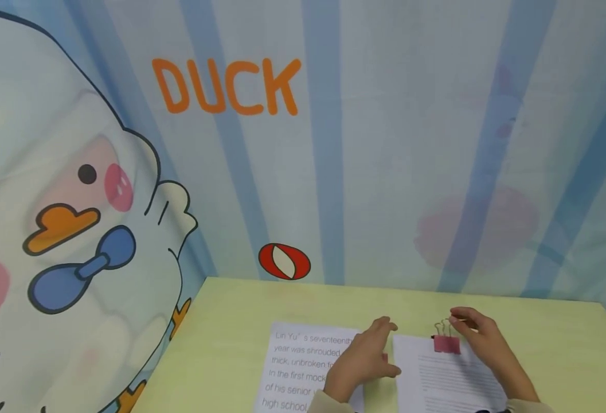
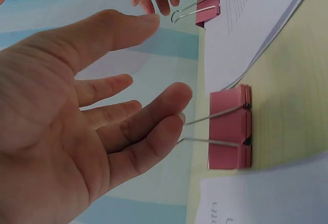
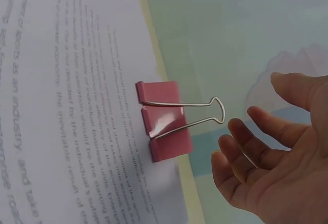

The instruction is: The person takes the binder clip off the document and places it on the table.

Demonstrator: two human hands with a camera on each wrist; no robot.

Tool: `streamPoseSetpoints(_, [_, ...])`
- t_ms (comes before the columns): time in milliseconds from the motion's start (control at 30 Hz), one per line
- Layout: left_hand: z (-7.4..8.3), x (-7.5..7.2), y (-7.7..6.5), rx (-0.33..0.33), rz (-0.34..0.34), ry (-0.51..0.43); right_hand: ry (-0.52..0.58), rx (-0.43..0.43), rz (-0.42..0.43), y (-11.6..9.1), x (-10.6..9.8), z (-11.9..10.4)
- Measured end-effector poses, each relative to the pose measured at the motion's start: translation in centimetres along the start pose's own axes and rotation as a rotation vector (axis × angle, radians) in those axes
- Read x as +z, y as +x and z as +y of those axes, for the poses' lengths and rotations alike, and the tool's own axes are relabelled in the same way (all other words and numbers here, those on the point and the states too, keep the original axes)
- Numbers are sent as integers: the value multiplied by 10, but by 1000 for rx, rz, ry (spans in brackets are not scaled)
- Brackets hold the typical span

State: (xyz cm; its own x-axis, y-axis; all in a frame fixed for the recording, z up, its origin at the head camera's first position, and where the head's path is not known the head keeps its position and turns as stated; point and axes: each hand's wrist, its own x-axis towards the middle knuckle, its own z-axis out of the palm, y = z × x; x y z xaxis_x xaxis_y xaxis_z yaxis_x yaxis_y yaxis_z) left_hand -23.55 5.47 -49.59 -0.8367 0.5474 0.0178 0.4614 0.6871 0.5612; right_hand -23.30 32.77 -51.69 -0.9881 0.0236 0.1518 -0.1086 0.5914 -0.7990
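A pink binder clip is clamped on the top edge of a stack of printed sheets, its wire handles raised. My right hand hovers beside those handles; in the right wrist view its fingers are loosely bent and apart from the clip. My left hand is spread between the two papers. A second pink binder clip rests on the table, mostly hidden behind that hand in the head view. The left fingertips overlap its handle ends in the left wrist view; contact is unclear.
Left of the stack lies a sheet with large print, partly covered by my left hand. The pale yellow table extends to both sides. A striped blue curtain with a duck picture hangs along the back and left.
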Motion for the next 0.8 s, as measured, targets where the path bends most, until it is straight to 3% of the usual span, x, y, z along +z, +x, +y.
streamPoseSetpoints(333, [11, 21, 4, 15, -50, 137, 40, 123, -47, 1, 5, 16])
streamPoseSetpoints(667, [12, 38, 5, 39, -102, 234, 68, 139, -58, 4, 10, 25])
streamPoseSetpoints(800, [14, 43, 4, 8, -98, 221, 51, 132, -56, 4, 12, 28])
